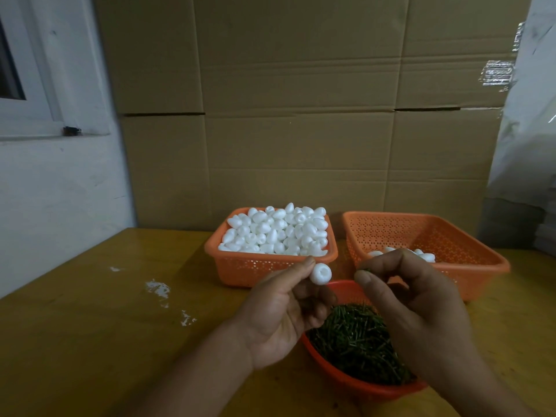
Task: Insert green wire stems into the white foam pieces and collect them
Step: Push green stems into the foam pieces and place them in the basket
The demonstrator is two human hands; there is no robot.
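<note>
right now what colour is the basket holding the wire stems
Red-orange basket, seen in the head view.

**Hidden and cut-off parts**

Green wire stem [364,269]: only a tip is seen at the right hand [421,311] grip; the rest is covered by fingers. Red bowl [346,376]: near rim partly masked by both wrists. Right basket [469,260]: contents largely blocked by the right hand. Both forearms are cut by the lower edge. White specks [158,288] on the counter [90,341]: too small to identify.
</note>
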